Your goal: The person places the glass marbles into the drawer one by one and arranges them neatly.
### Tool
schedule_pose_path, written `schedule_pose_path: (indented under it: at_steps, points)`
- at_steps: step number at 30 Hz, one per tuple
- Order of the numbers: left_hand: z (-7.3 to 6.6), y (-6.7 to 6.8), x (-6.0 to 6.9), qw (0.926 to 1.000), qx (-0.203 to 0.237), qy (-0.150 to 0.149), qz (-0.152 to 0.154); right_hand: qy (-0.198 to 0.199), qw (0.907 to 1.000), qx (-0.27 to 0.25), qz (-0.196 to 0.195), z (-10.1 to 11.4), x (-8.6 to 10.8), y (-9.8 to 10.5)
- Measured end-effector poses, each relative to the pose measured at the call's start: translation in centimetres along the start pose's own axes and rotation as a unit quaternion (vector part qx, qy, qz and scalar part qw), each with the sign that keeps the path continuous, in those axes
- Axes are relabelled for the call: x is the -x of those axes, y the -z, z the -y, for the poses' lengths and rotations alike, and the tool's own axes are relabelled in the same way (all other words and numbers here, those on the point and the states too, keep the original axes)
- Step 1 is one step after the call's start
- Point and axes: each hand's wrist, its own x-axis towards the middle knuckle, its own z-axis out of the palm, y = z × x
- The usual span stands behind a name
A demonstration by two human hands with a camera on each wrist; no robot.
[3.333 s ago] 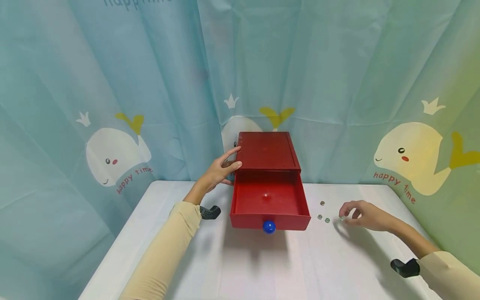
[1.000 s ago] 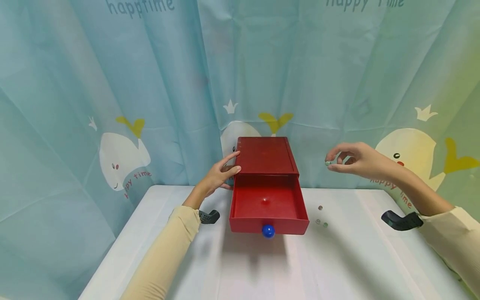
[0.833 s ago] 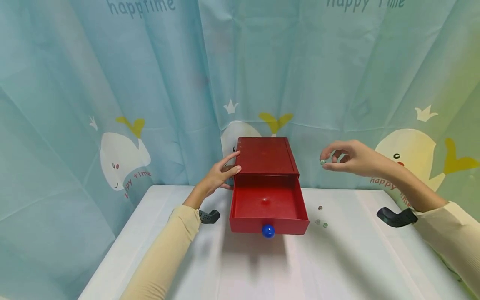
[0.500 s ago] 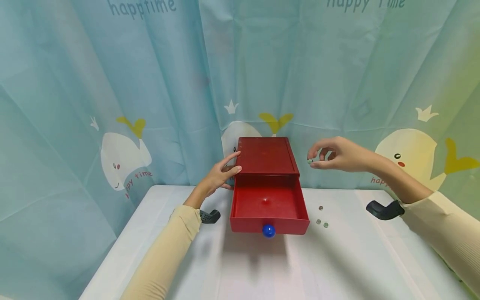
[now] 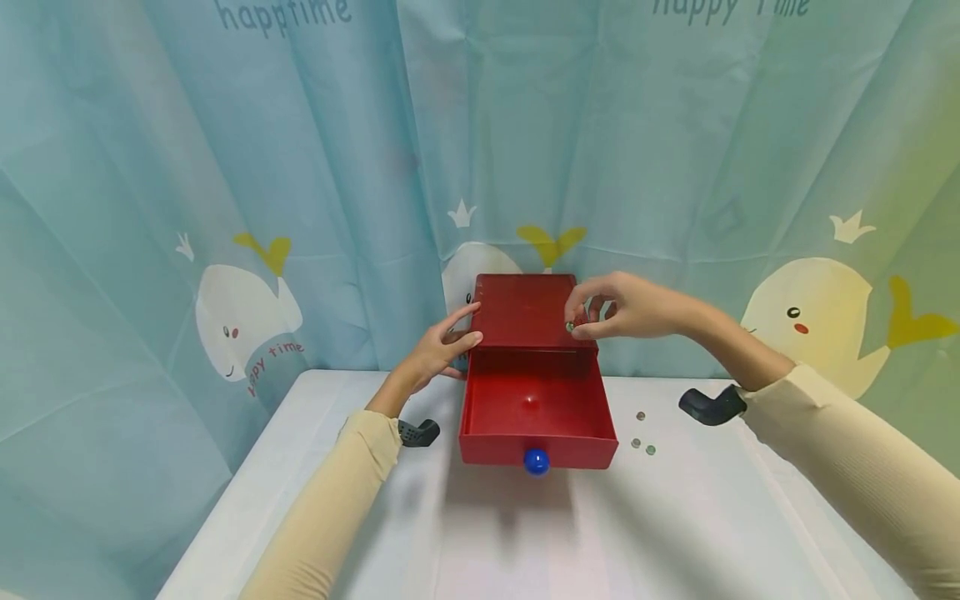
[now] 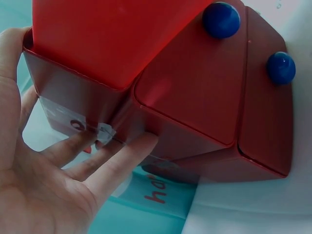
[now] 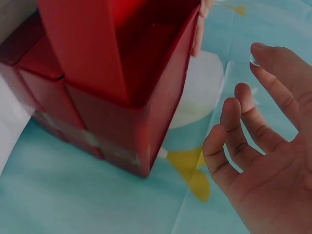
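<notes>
A red drawer cabinet (image 5: 525,312) stands at the middle of the table, its top drawer (image 5: 536,450) pulled out, with a blue knob (image 5: 536,462). My left hand (image 5: 431,354) rests against the cabinet's left side; in the left wrist view the fingers of this hand (image 6: 63,170) spread along the red side wall. Above the cabinet's right part, my right hand (image 5: 630,307) pinches a small clear greenish bead (image 5: 571,327) between thumb and forefinger. The right wrist view shows the bead (image 7: 254,60) at the fingertips, the other fingers of my right hand (image 7: 263,146) loosely bent. No bead shows inside the drawer.
Several small glassy beads lie right of the drawer: a brownish one (image 5: 641,416), a pale one (image 5: 636,443) and a greenish one (image 5: 650,450). A whale-print curtain (image 5: 360,208) hangs behind the white table (image 5: 375,533). Two lower drawers (image 6: 195,78) are closed.
My right hand has lifted the bead off the table and carried it left, from beside the other beads to over the cabinet. My left hand has stayed at the cabinet's side.
</notes>
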Motion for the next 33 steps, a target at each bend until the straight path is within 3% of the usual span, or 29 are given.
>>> schedule_pose_path:
  at_steps: [8,17,33]
  points:
    - [0.0,0.0,0.1,1.0000,0.004,0.000,0.007,0.019,0.9997,0.012,0.000,0.7,-2.3,-1.5]
    - [0.1,0.1,-0.1,1.0000,0.001,0.000,0.004,0.047,0.9988,-0.009,0.006,1.6,-4.7,-3.2]
    - [0.5,1.0,0.6,0.9999,-0.004,0.015,0.007,0.076,0.9970,-0.012,0.013,2.3,-7.4,-6.2]
